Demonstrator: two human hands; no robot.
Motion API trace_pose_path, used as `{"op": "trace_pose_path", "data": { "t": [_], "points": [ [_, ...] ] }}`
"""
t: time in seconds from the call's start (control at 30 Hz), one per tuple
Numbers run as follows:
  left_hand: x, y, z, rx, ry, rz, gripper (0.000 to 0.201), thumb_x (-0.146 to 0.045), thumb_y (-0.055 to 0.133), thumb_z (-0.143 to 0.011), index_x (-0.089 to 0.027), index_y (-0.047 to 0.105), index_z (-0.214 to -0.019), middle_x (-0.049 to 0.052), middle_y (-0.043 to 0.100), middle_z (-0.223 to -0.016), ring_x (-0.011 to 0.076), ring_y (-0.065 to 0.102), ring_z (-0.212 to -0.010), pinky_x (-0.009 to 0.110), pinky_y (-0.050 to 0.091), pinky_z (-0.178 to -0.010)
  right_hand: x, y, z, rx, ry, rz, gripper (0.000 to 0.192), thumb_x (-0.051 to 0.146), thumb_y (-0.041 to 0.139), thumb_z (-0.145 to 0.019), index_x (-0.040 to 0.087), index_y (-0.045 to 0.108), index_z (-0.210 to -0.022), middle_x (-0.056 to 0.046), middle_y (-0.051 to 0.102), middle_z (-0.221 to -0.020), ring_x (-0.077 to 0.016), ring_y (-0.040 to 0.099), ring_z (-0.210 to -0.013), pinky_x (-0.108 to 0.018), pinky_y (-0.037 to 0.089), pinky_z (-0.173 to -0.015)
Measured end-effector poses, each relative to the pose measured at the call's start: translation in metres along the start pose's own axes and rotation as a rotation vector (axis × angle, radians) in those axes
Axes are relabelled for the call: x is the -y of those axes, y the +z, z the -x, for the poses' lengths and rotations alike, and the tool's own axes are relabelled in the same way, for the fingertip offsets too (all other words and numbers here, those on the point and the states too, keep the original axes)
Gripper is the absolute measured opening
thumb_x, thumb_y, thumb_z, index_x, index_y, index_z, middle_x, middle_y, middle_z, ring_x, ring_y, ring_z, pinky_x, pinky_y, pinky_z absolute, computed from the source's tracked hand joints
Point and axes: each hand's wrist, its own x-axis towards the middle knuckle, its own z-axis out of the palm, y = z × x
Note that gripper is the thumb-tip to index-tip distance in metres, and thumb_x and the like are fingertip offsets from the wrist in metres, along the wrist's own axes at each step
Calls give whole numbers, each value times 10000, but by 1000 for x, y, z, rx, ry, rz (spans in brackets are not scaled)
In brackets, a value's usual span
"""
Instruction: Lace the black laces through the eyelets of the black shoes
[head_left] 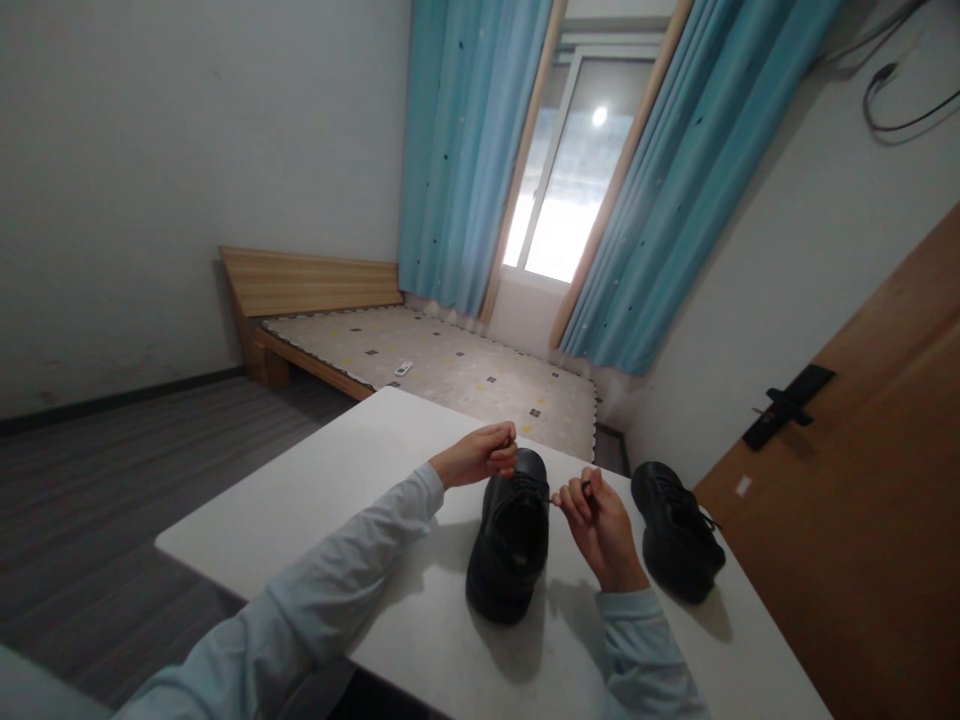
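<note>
A black lace-up shoe (pixel 508 540) stands upright on the white table, its toe pointing away from me. My left hand (pixel 480 455) is closed by the shoe's upper left side, fingers pinched on a dark shoelace end. On the other side, my right hand (pixel 596 525) is closed on the other shoelace (pixel 550 501), which runs from the shoe's lacing to my fingers. The second black shoe (pixel 677 535) sits to the right of my right hand, its laces showing on top.
The white table (pixel 300 500) extends to my left and front. Beyond it is a bed (pixel 450 365) with a small white remote (pixel 403 369) on it. A wooden door (pixel 862 480) with a black handle is close on the right. Blue curtains (pixel 465 150) flank the window.
</note>
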Motion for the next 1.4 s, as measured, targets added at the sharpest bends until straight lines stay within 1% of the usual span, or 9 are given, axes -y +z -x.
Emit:
{"op": "trace_pose_path", "data": {
  "t": [0.17, 0.4, 0.7, 0.9, 1.07, 1.17, 1.23, 1.3, 1.4],
  "points": [
    [-6, -7, 0, -23, -4, -74, 217, -368, 531, -856, -184, 442, -781, -76, 266, -512, 66, 282, -447, 198, 344, -525, 8, -4, 0, -21, 32, 89, 417, 516, 522, -815, 223, 356, -569, 97, 237, -430, -88, 251, -396, -299, 383, -539],
    [-9, -13, 2, 34, -41, -141, 275, -379, 517, -862, -175, 390, -729, -82, 245, -522, 61, 259, -439, 193, 328, -506, 16, -17, 2, 72, 232, 21, 371, 454, 583, -795, 213, 393, -586, 111, 243, -402, -69, 209, -378, -264, 333, -515],
    [-7, -31, 2, 41, -143, -159, 293, -368, 495, -875, -176, 362, -698, -84, 207, -515, 53, 184, -421, 170, 271, -462, 21, -25, 5, 157, 349, 175, 400, 516, 560, -785, 223, 362, -599, 126, 211, -402, -61, 162, -373, -267, 347, -504],
    [-6, -29, 4, 77, -209, -187, 305, -378, 501, -870, -175, 360, -690, -83, 193, -505, 52, 198, -421, 170, 260, -464, 16, -31, 4, 188, 383, 194, 401, 542, 544, -786, 227, 366, -611, 129, 209, -400, -63, 175, -367, -265, 352, -497],
    [-3, -22, 5, 93, -208, -257, 336, -408, 491, -867, -176, 336, -680, -80, 234, -513, 56, 261, -437, 181, 278, -475, 8, -31, 2, 124, 322, 207, 426, 546, 541, -780, 223, 355, -573, 124, 229, -390, -61, 195, -361, -277, 383, -512],
    [1, -19, 4, 72, -208, -369, 352, -458, 518, -834, -182, 340, -709, -85, 292, -537, 55, 295, -454, 187, 290, -478, 4, -25, -1, 46, 220, 186, 438, 502, 543, -791, 224, 322, -534, 111, 249, -384, -71, 239, -370, -291, 410, -538],
    [2, -17, 4, 38, -211, -512, 365, -486, 571, -784, -183, 370, -759, -86, 344, -566, 52, 322, -470, 183, 288, -476, 3, -22, -1, -6, 120, 214, 419, 474, 546, -796, 227, 324, -541, 103, 280, -395, -81, 276, -387, -299, 420, -558],
    [3, -16, 4, 8, -213, -683, 396, -485, 639, -720, -179, 406, -813, -84, 381, -595, 53, 344, -492, 179, 285, -479, 3, -18, 0, -55, 5, 312, 388, 448, 557, -798, 228, 340, -564, 101, 306, -414, -87, 297, -404, -292, 415, -568],
    [3, -14, 3, 35, -181, -896, 427, -452, 709, -647, -162, 467, -845, -84, 373, -599, 58, 338, -517, 181, 258, -481, 2, -11, 4, -103, -163, 617, 348, 409, 593, -784, 222, 371, -591, 78, 379, -486, -95, 353, -464, -254, 358, -528]
  ]
}}
